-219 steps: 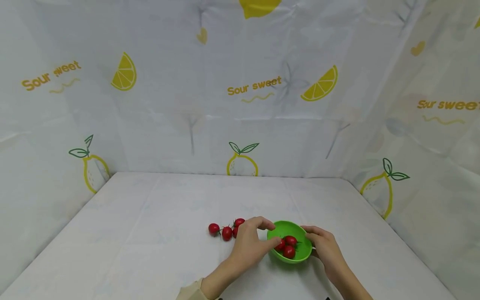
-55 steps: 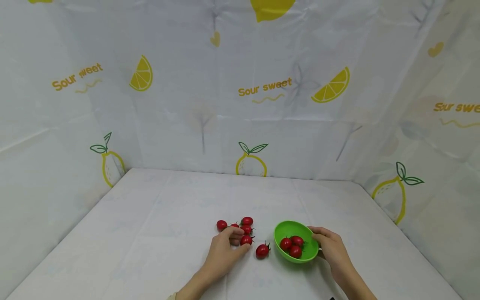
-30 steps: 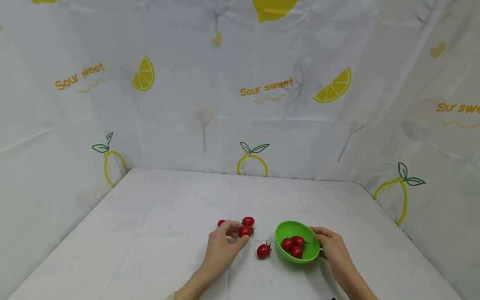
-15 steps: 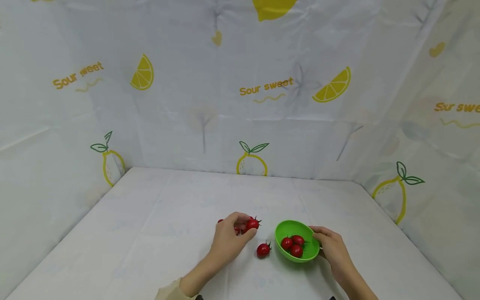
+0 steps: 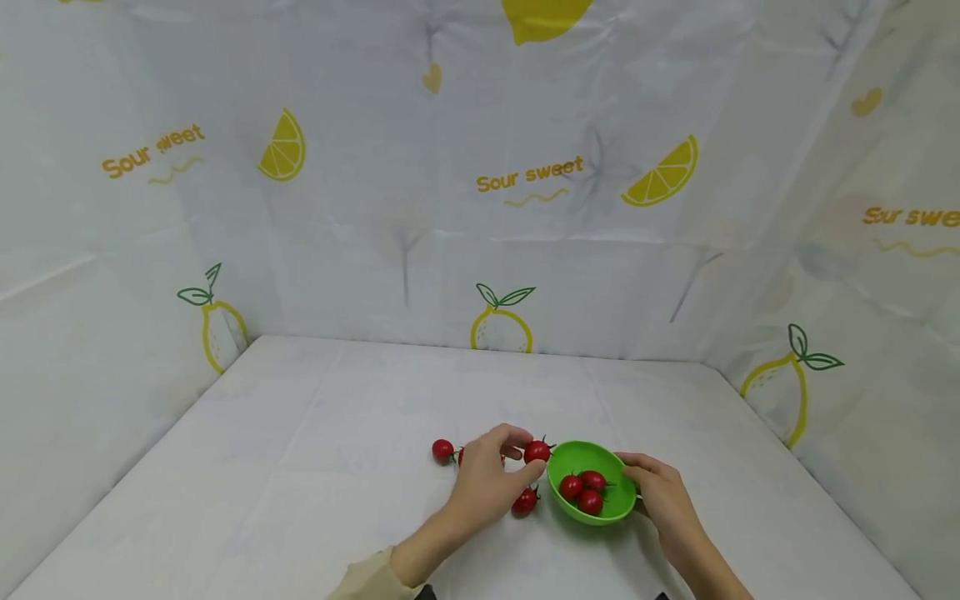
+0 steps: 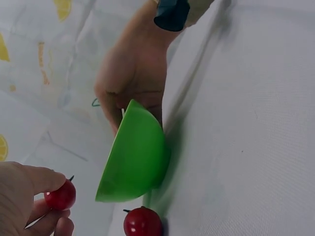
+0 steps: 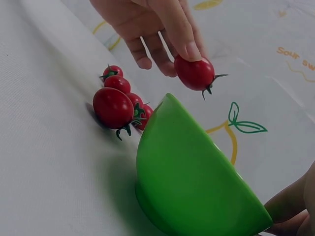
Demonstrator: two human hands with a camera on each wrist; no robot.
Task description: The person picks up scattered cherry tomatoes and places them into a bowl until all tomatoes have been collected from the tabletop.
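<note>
My left hand (image 5: 487, 483) pinches a cherry tomato (image 5: 537, 452) between thumb and fingers, just left of the green bowl's rim. In the right wrist view that held tomato (image 7: 195, 73) hangs above the bowl, its green stem pointing outward. The green bowl (image 7: 192, 172) is tilted toward the left hand, and three cherry tomatoes (image 5: 590, 502) lie inside. At the bowl's right side my right hand (image 5: 663, 496) grips the rim. One loose tomato (image 7: 113, 108) sits on the table beside the bowl, partly behind the left hand in the head view.
Several more cherry tomatoes (image 5: 442, 451) lie on the table left of the bowl, some hidden behind my left hand. The white-covered table (image 5: 337, 500) meets a lemon-printed cloth backdrop (image 5: 360, 208) at the back and sides.
My left hand has picked a tomato from the group and carried it right to the bowl's rim. A loose tomato now lies beside the bowl. The right hand keeps its grip.
</note>
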